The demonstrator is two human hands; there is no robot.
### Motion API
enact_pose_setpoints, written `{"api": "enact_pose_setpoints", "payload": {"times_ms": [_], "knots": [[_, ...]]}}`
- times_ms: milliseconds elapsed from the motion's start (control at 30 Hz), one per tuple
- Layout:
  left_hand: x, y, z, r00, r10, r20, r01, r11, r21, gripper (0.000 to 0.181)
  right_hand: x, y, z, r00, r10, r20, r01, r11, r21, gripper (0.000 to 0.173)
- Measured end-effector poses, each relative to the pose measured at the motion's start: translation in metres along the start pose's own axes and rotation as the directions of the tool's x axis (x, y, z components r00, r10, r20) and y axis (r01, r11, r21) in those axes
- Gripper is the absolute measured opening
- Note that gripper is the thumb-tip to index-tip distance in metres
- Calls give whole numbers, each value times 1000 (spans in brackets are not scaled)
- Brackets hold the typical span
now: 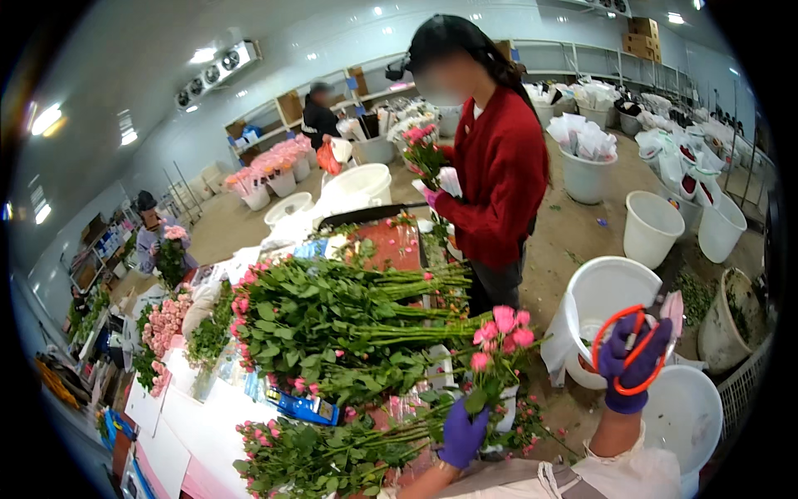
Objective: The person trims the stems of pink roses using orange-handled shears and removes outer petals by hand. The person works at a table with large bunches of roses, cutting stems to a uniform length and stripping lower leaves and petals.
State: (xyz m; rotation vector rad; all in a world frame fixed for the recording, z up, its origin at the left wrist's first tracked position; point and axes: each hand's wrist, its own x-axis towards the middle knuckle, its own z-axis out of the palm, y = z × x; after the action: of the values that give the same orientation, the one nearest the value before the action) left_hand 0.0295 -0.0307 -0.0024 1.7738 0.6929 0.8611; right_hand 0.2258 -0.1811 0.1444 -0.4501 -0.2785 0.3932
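My left hand point(464, 435), in a purple glove, grips the stems of a small bunch of pink spray roses point(502, 334). The blooms stand up above the fingers, and green leaves hide part of the grip. My right hand point(633, 358), gloved the same way, is raised at the right with red-handled scissors point(601, 337) in it. Something pale pink point(673, 307) shows by its fingertips; I cannot tell what it is. A large heap of pink roses point(330, 318) lies across the table ahead, stems towards the right. Nearer me lies a smaller pile of roses point(324, 446).
A blue tool point(305, 405) lies between the rose piles. White buckets point(614, 287) stand on the floor at the right, one point(679, 405) beside my right arm. Across the table a person in a red cardigan point(499, 168) holds roses. Two other people are farther back.
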Motion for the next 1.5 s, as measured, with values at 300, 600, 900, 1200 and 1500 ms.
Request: {"api": "enact_pose_setpoints", "payload": {"times_ms": [300, 600, 900, 1200, 1500], "knots": [[50, 16, 14, 947, 297, -122, -237, 902, 361, 19, -63, 72, -24, 430, 784, 447, -746, 588, -314, 72], [40, 3, 13, 935, 353, -10, -335, 894, 297, 37, -89, 107, -16, 357, 920, 163, -924, 373, -81, 71], [37, -3, 17, 925, 379, 25, -360, 856, 371, 34, -85, 114, -26, 505, 859, 88, -844, 512, -160, 78], [41, -25, 22, 911, 412, -25, -370, 843, 390, 32, -91, 84, -9, 227, 960, 163, -943, 259, -209, 42], [35, -15, 13, 976, 191, -102, -176, 974, 146, 20, -83, 71, -38, 342, 909, 240, -764, 417, -492, 37]]}}
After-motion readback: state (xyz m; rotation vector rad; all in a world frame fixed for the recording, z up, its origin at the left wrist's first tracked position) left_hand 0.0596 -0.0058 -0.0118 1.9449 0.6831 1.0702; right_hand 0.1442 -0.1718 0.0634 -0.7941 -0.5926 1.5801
